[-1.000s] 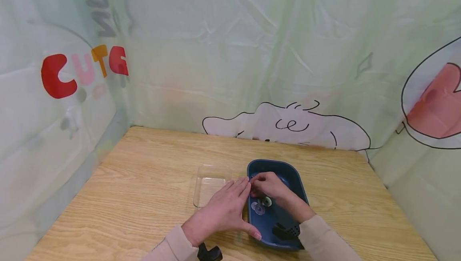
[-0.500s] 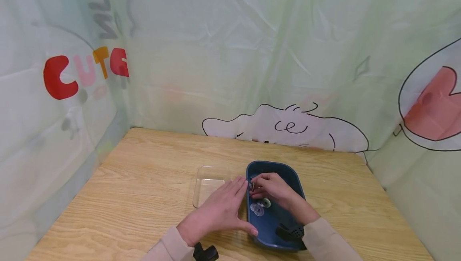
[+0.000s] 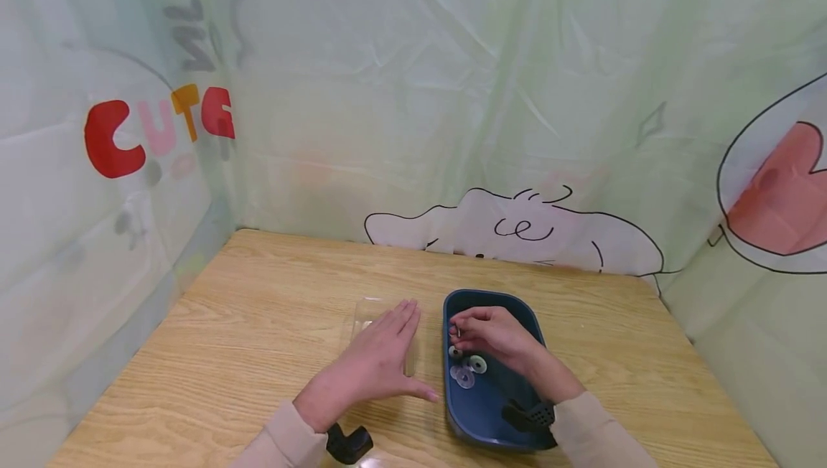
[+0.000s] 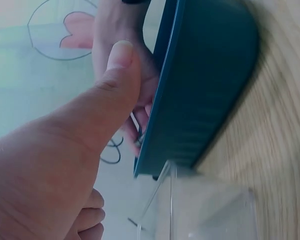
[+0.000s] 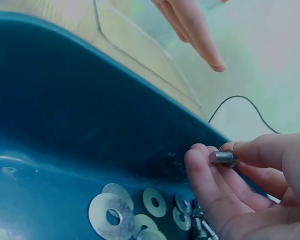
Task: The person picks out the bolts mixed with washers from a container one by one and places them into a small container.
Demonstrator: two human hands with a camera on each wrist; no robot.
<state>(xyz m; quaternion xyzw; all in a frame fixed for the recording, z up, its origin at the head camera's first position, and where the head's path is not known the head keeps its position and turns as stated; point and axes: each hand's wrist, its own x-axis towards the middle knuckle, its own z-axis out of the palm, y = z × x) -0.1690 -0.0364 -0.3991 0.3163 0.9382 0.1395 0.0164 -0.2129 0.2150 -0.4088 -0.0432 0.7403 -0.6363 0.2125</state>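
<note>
My right hand [image 3: 500,339] is over the left side of a dark blue tray [image 3: 481,410]. In the right wrist view its thumb and fingers pinch a short metal bolt [image 5: 220,158], whose shank points away from the fingers. Below it on the tray floor lie flat metal washers [image 5: 98,215] of several sizes, with more small bolts [image 5: 199,226] bunched beside them. My left hand [image 3: 377,357] hovers above a clear plastic box [image 4: 215,210], fingers straight and thumb spread toward the tray. It holds nothing and partly hides the box in the head view.
Both stand on a wooden table [image 3: 278,296], box left of tray. Black wrist mounts [image 3: 349,444] are worn at both wrists. A printed curtain [image 3: 323,130] hangs behind the table and along its sides.
My left hand has moved left, away from the tray's rim and over the clear box. The right hand has stayed over the tray's left side, the bolt now between its fingers.
</note>
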